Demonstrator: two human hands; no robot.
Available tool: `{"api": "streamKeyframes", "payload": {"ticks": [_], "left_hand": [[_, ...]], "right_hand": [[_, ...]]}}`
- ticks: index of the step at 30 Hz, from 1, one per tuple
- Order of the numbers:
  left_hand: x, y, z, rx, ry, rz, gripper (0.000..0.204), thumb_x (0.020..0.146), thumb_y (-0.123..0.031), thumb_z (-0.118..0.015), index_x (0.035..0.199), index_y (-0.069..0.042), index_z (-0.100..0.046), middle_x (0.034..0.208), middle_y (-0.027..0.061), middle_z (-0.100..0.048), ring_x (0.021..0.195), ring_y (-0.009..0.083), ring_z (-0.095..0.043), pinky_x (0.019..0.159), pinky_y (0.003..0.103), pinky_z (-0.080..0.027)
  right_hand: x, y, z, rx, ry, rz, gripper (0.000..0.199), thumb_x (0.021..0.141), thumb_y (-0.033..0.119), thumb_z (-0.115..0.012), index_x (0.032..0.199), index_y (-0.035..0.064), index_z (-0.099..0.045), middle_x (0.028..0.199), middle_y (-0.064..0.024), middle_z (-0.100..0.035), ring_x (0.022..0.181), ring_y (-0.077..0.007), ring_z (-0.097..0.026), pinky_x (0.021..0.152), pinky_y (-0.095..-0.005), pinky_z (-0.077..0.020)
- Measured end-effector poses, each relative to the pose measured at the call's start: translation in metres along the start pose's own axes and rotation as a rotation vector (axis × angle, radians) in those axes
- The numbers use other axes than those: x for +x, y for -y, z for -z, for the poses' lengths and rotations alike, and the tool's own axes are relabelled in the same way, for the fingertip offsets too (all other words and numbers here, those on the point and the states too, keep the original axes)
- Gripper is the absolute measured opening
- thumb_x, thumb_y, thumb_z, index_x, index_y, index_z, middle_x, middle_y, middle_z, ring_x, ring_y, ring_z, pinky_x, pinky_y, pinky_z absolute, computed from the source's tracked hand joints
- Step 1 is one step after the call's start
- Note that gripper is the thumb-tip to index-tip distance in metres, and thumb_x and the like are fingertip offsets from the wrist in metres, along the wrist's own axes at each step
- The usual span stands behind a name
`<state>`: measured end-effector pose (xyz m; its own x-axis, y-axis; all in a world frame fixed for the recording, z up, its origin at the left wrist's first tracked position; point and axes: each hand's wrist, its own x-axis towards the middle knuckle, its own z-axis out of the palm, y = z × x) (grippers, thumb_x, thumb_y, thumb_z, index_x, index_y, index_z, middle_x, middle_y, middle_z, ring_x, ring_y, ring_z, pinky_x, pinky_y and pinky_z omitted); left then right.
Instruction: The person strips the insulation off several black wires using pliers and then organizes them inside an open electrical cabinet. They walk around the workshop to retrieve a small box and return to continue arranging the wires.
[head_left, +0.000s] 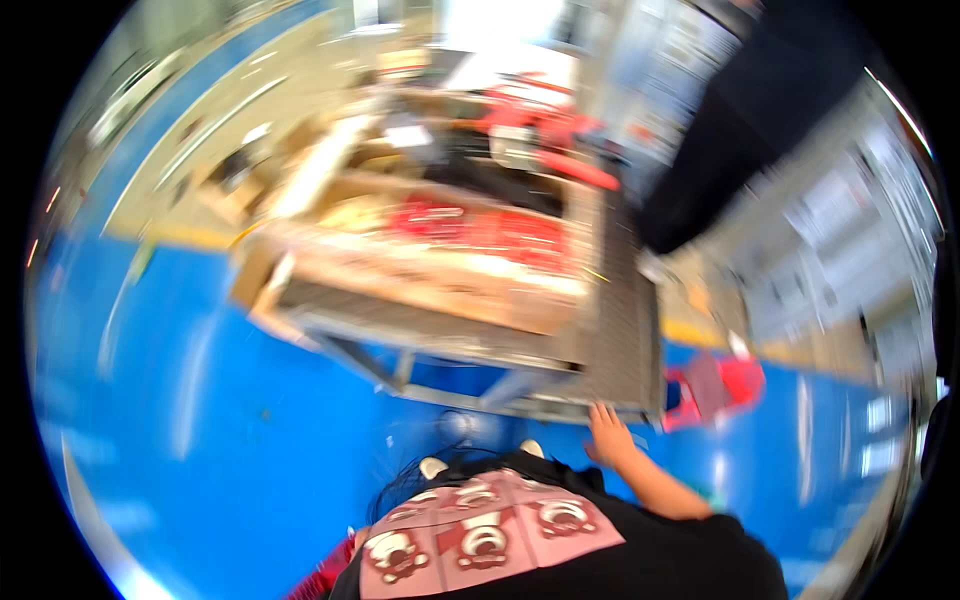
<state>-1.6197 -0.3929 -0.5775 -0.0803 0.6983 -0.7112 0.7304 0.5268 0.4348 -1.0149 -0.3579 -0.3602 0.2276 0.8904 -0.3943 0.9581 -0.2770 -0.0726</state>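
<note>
The picture is smeared by motion. My right hand [608, 437] reaches forward from the right of my body, its fingers stretched out at the near corner of a dark-topped workbench [622, 340]; it seems to rest on the edge and holds nothing I can see. My left hand cannot be made out. On the bench stands a long open cardboard box [420, 280], with red packets [480, 230] and pale yellowish pieces [358, 214] inside. Beyond the packets, a dark long item [490, 183] lies beside a red tool-like object [540, 125], too blurred to name.
A person's dark sleeve or trouser leg [720, 140] is at the upper right. A red stool-like object [715, 388] stands on the blue floor [250, 430] right of the bench. Smaller cardboard boxes [230, 190] are at the left. Something red [325, 578] shows beside my shirt.
</note>
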Motion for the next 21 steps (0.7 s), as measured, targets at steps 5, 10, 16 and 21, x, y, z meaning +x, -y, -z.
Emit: {"api": "streamKeyframes", "payload": {"ticks": [5,10,16,21], "left_hand": [[-0.023,0.082,-0.005,-0.056,-0.065,0.097,0.030,0.080,-0.030,-0.056,0.083,-0.004,-0.071,0.085,0.0227,-0.068,0.086,0.0383,-0.066,0.080,0.047,-0.051],[-0.074,0.106,-0.031,-0.102,-0.193,0.331,0.033,0.079,-0.027,-0.055,0.093,0.000,-0.068,0.093,0.0252,-0.067,0.094,0.0400,-0.064,0.086,0.048,-0.049],[-0.090,0.105,-0.006,-0.323,-0.351,0.487,0.032,0.080,-0.026,-0.058,0.094,0.000,-0.068,0.093,0.0247,-0.067,0.092,0.0394,-0.065,0.082,0.046,-0.050],[-0.044,0.134,0.012,-0.384,-0.239,0.497,0.033,0.082,-0.029,-0.059,0.097,-0.001,-0.067,0.092,0.0236,-0.068,0.091,0.0381,-0.065,0.081,0.045,-0.051]], "right_hand": [[0.003,0.129,0.006,0.333,0.404,0.326,0.051,0.087,0.028,-0.064,0.130,0.0037,-0.051,0.125,-0.0224,-0.057,0.118,-0.0403,-0.052,0.098,-0.0427,-0.0440],[0.071,0.254,0.051,0.347,0.350,0.765,0.039,0.090,0.020,-0.061,0.124,0.0001,-0.056,0.119,-0.0208,-0.062,0.110,-0.0328,-0.062,0.091,-0.0373,-0.0489],[0.119,0.387,0.058,0.379,0.558,0.823,0.040,0.089,0.022,-0.060,0.121,-0.0019,-0.056,0.117,-0.0198,-0.063,0.105,-0.0300,-0.064,0.090,-0.0382,-0.0499],[0.179,0.484,0.030,0.394,0.639,0.834,0.037,0.090,0.020,-0.060,0.119,-0.0030,-0.057,0.111,-0.0202,-0.066,0.103,-0.0298,-0.065,0.090,-0.0369,-0.0508]]}}
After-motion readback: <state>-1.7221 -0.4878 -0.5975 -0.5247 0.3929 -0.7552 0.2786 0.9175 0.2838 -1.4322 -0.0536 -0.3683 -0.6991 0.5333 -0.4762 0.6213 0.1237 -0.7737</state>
